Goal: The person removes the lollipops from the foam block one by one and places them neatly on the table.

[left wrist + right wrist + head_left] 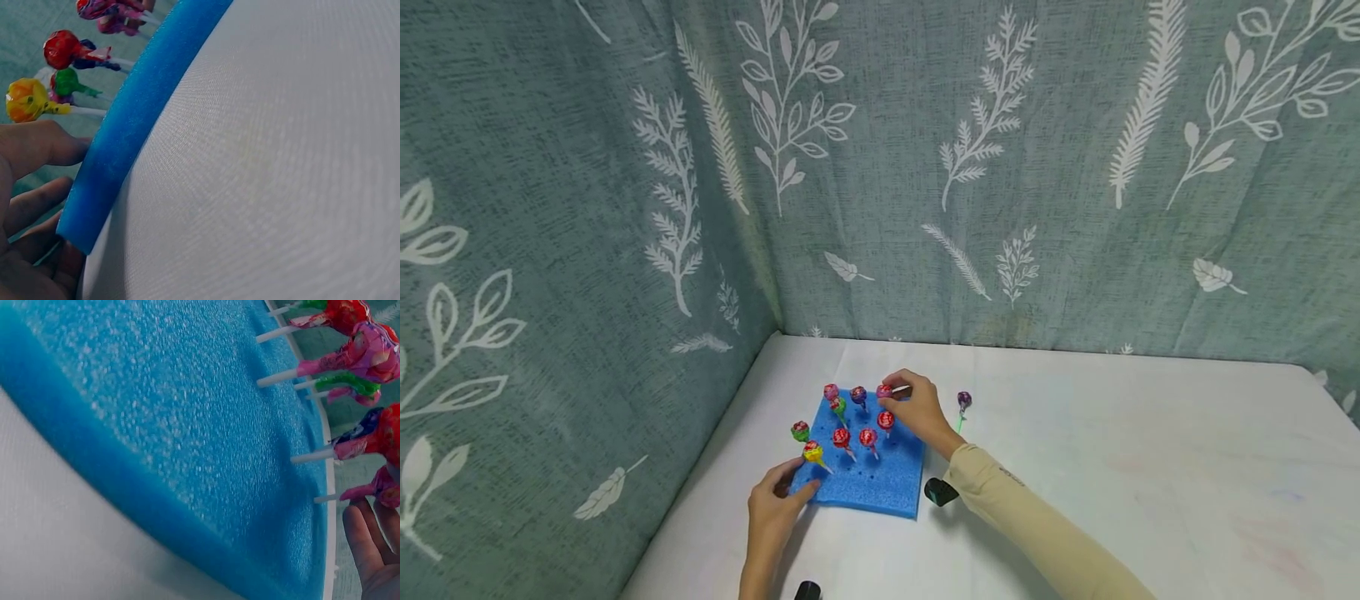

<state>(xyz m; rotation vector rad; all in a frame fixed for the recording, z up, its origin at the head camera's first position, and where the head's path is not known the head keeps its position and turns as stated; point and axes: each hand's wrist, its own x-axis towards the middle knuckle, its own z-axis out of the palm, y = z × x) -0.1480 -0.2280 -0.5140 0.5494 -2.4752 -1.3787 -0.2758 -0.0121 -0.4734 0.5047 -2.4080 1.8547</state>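
Observation:
A blue foam block lies on the white table with several wrapped lollipops standing in it by their sticks. My left hand grips its near left corner, the thumb by the top face and other fingers around the edge. At the block's far right, my right hand pinches a pink lollipop by its head; its white stick meets the foam in the right wrist view. Close to the left hand are a yellow lollipop and a green-and-red one. A red lollipop stands just below the right hand.
Right of the block is a purple lollipop with a green stick, apart from the foam. A black device shows by the right wrist, another by the left forearm. Patterned curtains border the table behind and at left.

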